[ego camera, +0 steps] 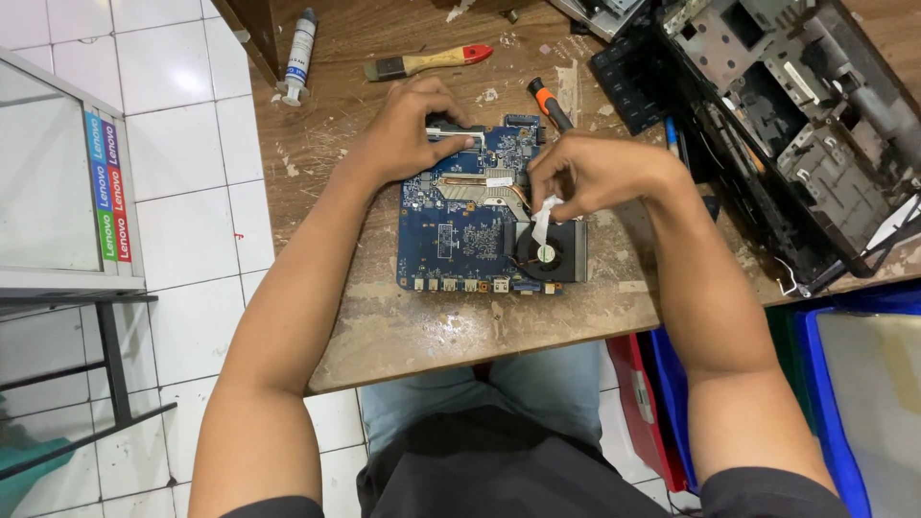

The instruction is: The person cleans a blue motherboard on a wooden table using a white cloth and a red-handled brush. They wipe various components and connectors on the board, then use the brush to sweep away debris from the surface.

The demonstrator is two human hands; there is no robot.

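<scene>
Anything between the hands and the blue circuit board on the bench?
Nothing visible. The left hand rests directly on the top edge of the blue circuit board. The right hand sits over its copper heat pipe, pinching a white strip above the black round fan. The orange-handled screwdriver lies behind, clear of both.

table (432, 326): worn, scratched wood, matt | circuit board (451, 240): blue, slightly glossy | heat pipe (475, 182): copper metal | fan (547, 254): black plastic

Right hand (585, 173) pinches white strip (543, 219) over blue motherboard (451, 240) (fan beneath).
</scene>
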